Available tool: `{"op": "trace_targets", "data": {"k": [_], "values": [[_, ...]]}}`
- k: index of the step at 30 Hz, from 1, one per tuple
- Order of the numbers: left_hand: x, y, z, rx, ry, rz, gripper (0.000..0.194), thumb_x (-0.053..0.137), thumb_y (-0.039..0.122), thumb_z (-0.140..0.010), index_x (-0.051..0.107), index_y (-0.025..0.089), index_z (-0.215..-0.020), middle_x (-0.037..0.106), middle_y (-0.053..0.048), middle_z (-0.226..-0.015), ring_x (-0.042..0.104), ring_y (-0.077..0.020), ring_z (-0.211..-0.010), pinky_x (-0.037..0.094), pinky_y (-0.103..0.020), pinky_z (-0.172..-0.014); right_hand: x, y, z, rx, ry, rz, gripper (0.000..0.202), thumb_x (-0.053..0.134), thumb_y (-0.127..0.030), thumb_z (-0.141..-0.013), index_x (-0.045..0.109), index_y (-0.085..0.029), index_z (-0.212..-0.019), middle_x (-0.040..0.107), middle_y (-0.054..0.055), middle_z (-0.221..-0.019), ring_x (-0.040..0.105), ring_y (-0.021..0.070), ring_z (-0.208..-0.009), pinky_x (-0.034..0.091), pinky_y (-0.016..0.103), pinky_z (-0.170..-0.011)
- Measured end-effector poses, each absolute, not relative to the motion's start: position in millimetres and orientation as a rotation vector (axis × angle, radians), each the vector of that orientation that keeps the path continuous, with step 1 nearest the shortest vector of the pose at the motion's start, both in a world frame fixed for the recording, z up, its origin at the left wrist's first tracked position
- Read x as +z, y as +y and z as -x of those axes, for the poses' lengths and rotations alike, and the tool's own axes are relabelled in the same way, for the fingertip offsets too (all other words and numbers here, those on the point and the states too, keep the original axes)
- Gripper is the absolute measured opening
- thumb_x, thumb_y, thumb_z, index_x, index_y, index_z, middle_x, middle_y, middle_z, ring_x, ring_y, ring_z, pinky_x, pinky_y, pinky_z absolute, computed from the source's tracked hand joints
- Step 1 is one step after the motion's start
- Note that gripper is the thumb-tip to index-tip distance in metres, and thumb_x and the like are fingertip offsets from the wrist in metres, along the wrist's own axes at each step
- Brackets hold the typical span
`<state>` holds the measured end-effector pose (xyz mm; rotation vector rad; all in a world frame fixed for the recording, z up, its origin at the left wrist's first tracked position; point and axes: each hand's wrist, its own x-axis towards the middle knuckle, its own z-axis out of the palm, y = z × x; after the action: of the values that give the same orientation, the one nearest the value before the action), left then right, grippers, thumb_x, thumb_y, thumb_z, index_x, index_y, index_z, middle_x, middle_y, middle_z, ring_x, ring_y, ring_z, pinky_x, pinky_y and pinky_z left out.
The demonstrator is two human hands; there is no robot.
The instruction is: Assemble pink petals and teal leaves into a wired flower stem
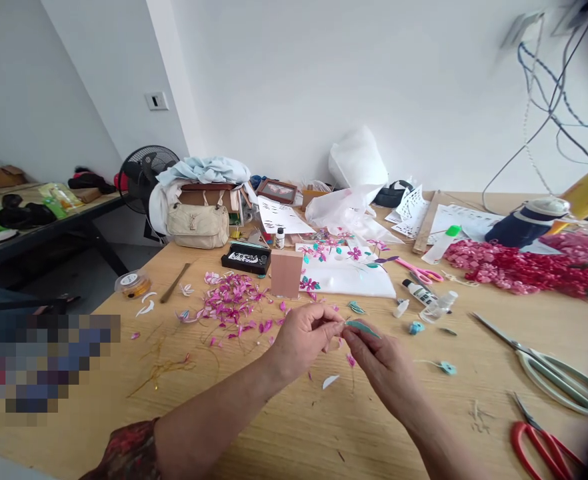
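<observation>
Above the table's middle, my two hands meet at the fingertips around a small teal leaf [364, 328]. My right hand [381, 360] pinches it between thumb and fingers, with the leaf blade lying along the index finger. The closed fingertips of my left hand [299, 337] touch the leaf's narrow left end; any stem or wire there is too fine to make out. Just beyond the hands lies another teal leaf piece [356, 307]. A white crescent-shaped scrap [331, 381] rests below them. Pink petals [234, 297] are heaped to the left, beside an upright pinkish block [287, 274].
Large scissors [517, 347] and red-handled scissors [534, 427] lie at right. Small bottles [439, 307] and a blue flower [417, 327] are nearer. Behind are a white sheet with flowers [369, 283], a black box [247, 259] and pink-handled scissors [424, 273]. A round tub [133, 285] stands left.
</observation>
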<state>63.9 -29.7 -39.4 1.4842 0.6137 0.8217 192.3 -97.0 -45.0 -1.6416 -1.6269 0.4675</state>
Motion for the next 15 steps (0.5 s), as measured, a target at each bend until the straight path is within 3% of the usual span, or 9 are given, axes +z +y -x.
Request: {"op": "trace_targets", "data": {"k": [5, 9, 15], "values": [[-41, -28, -62, 1.047, 0.724, -2.140, 0.014, 0.052, 0.013, -0.081, 0.059, 0.016, -0.068, 0.059, -0.002, -0.068, 0.053, -0.0136, -0.068, 0.041, -0.024, -0.064, -46, -109, -178, 0.187, -1.712, 1.671, 0.028, 0.036, -0.026, -0.087, 0.053, -0.020, -0.066, 0.050, -0.003, -0.047, 0.046, 0.0114, -0.041, 0.035, 0.021, -0.043], [-45, -30, -60, 0.914, 0.643, -2.489, 0.021, 0.043, 0.015, -0.087, 0.061, 0.014, -0.076, 0.062, -0.006, -0.075, 0.056, -0.0160, -0.071, 0.043, -0.025, -0.063, -34, -117, -186, -0.001, -1.814, 1.669, 0.026, 0.037, -0.024, -0.088, 0.056, -0.020, -0.070, 0.055, -0.002, -0.051, 0.049, 0.0112, -0.042, 0.035, 0.021, -0.044], [-37, -32, -59, 0.921, 0.476, -2.248, 0.015, 0.052, 0.017, -0.084, 0.063, 0.015, -0.074, 0.061, -0.002, -0.068, 0.056, -0.0127, -0.065, 0.044, -0.022, -0.063, -22, -100, -221, 0.142, -1.782, 1.679, 0.026, 0.041, -0.032, -0.087, 0.056, -0.020, -0.070, 0.055, -0.002, -0.053, 0.049, 0.0117, -0.048, 0.037, 0.020, -0.048]]}}
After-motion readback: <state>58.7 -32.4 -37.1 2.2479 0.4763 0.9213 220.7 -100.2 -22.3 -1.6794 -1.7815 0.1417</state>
